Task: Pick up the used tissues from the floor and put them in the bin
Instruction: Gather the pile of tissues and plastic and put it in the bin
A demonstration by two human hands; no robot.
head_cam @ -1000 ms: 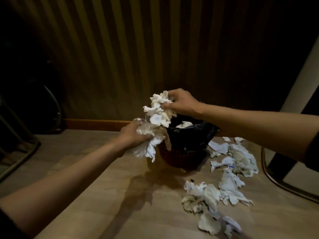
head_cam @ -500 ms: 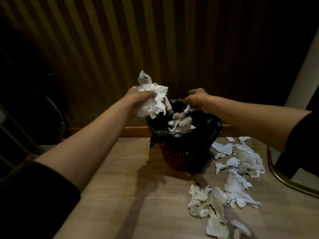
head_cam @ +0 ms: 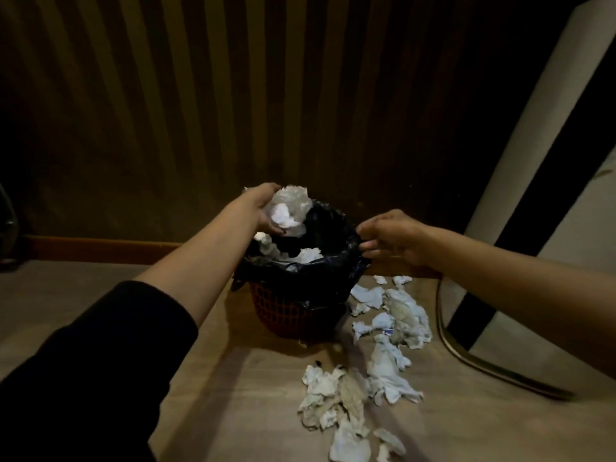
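Behind everything we see a dark wall [head_cam: 206, 105] with vertical stripes, and along its foot a brown skirting board [head_cam: 100, 250]. Below it lies the wooden floor [head_cam: 233, 411], pale and in dim light. At the right edge a white panel [head_cam: 546, 121] leans across the view, and a curved metal frame [head_cam: 466, 358] rests on the floor beneath it.

Our left arm in a black sleeve [head_cam: 100, 361] reaches from the lower left towards the bin [head_cam: 286, 318], a red mesh basket lined with a black bag [head_cam: 300, 278] that folds over its rim. The bin stands on the floor near the wall, and white tissues already lie inside it.

To the right of the bin and in front of it, a trail of used tissues [head_cam: 393, 321] is scattered on the floor, the nearest just beside the basket, with a second heap [head_cam: 336, 401] closer to us.

Our left hand [head_cam: 263, 208] is closed around a wad of tissues and clear plastic [head_cam: 288, 210], held over the bin's far left rim. Our right hand [head_cam: 390, 236] pinches the edge of the black bag at the bin's right side, fingers curled on it.
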